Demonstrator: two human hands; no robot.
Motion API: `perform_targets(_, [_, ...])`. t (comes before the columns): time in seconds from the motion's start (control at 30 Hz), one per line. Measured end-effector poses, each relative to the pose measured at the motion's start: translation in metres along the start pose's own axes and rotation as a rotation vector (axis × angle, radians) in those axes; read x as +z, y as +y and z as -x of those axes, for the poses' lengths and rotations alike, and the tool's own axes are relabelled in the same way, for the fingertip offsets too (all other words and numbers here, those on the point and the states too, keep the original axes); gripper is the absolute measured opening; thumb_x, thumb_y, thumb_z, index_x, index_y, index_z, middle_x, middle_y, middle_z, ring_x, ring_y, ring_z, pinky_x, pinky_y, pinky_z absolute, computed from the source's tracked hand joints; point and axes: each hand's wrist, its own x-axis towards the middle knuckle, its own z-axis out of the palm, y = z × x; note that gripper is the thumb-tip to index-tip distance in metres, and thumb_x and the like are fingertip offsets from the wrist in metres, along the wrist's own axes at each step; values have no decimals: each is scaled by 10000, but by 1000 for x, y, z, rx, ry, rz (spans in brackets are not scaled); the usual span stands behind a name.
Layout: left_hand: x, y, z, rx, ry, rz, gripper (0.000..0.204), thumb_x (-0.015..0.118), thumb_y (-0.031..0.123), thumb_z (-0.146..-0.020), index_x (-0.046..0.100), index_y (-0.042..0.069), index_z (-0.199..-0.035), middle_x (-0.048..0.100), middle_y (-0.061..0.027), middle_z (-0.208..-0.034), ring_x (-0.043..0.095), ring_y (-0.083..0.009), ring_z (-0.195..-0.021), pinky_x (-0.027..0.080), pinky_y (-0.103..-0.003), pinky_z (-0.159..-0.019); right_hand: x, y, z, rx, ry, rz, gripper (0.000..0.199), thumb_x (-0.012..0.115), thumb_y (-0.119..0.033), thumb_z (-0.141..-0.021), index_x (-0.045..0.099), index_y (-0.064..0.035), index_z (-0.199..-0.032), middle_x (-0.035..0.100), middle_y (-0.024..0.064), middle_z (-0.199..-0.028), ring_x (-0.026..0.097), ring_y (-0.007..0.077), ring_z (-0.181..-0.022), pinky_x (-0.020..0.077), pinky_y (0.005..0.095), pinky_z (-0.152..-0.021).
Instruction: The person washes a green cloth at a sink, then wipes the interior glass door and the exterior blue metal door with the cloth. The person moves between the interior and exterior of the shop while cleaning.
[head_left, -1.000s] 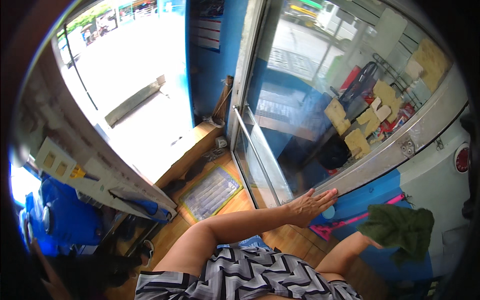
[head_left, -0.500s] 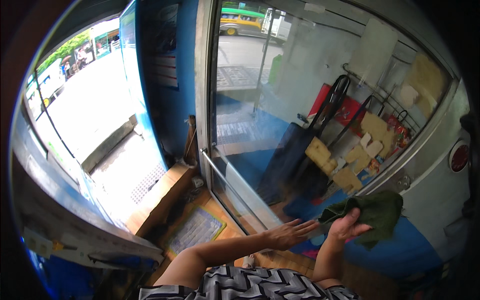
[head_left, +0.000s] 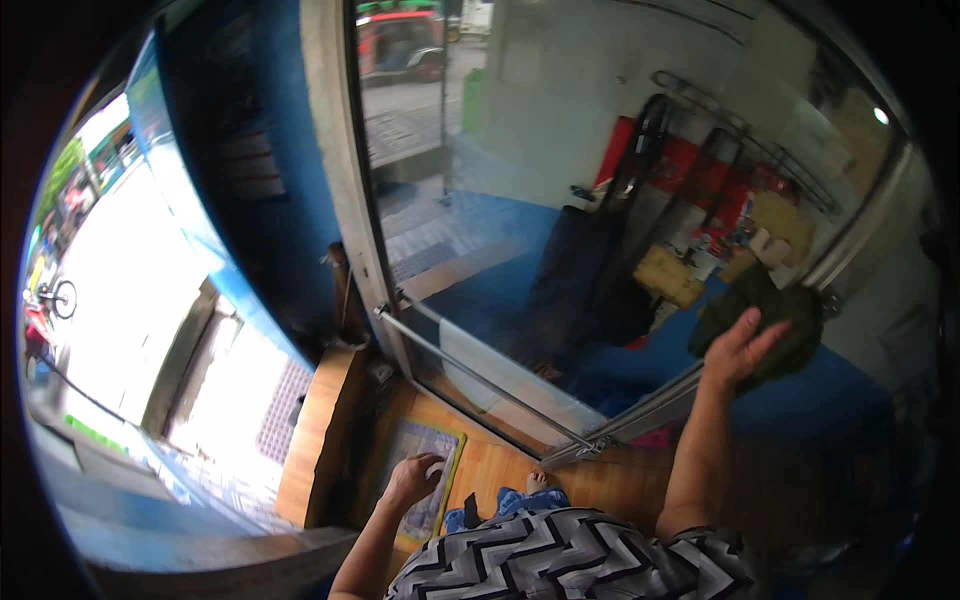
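My right hand (head_left: 741, 346) is raised and presses a dark green cloth (head_left: 775, 320) flat against the glass door (head_left: 560, 200), near its right side. My left hand (head_left: 412, 478) hangs low by my side above the floor mat, fingers loosely curled, holding nothing. The door's metal handle bar (head_left: 480, 380) runs diagonally across the lower glass, between the two hands.
A small patterned mat (head_left: 425, 450) lies on the wooden floor (head_left: 500, 465) at my feet. A wooden step (head_left: 315, 430) borders the doorway on the left, with the bright street beyond. Behind the glass hang red and dark bags and yellow packages.
My right hand has lifted the cloth up and pressed it on the glass. My left hand has come off the door and dropped to my side. The view tilted upward.
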Motion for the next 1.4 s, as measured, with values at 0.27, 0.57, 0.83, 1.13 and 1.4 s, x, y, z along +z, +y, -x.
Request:
perform_targets(0.27, [-6, -13, -5, -73, 0, 18, 288, 649, 135, -764, 656, 78, -1047, 659, -172, -1014, 629, -353, -923, 514, -393, -806, 92, -44, -60, -446, -115, 600, 390, 567, -388, -889, 612, -98, -1147, 590, 130, -1176, 504, 363, -1133, 323, 531, -986])
perform_targets(0.57, [11, 0, -6, 25, -3, 9, 298, 660, 153, -771, 654, 90, -1062, 662, -172, -985, 633, -356, -897, 515, -406, -788, -3, 210, 349, -77, -2223, 159, 561, 370, -31, -860, 313, 0, -1416, 248, 157, -1501, 231, 262, -1397, 125, 347, -1158])
perform_targets(0.83, [6, -30, 35, -155, 98, 68, 301, 685, 173, -741, 684, 113, -1037, 674, -172, -845, 660, -316, -730, 527, -383, -709, 87, 87, 111, -826, -1087, 66, 395, 475, -83, -851, 575, -98, -1232, 464, 111, -1390, 489, 294, -1196, 320, 506, -1041])
perform_targets(1.13, [29, -19, 8, -95, 253, 119, 325, 688, 225, -758, 674, 132, -1070, 655, -191, -744, 652, -326, -687, 524, -408, -676, 174, -133, -194, -274, 404, 823, 664, 505, -496, -869, 434, 4, -1300, 340, 326, -1367, 269, 502, -1294, 182, 710, -979])
perform_targets(1.4, [39, -24, 45, -296, 249, 198, 310, 669, 213, -762, 679, 116, -1056, 665, -198, -823, 653, -340, -769, 520, -401, -720, 367, -227, -108, -486, -405, 580, 612, 445, -415, -910, 357, -41, -1386, 569, 193, -1216, 459, 396, -1222, 153, 704, -1014])
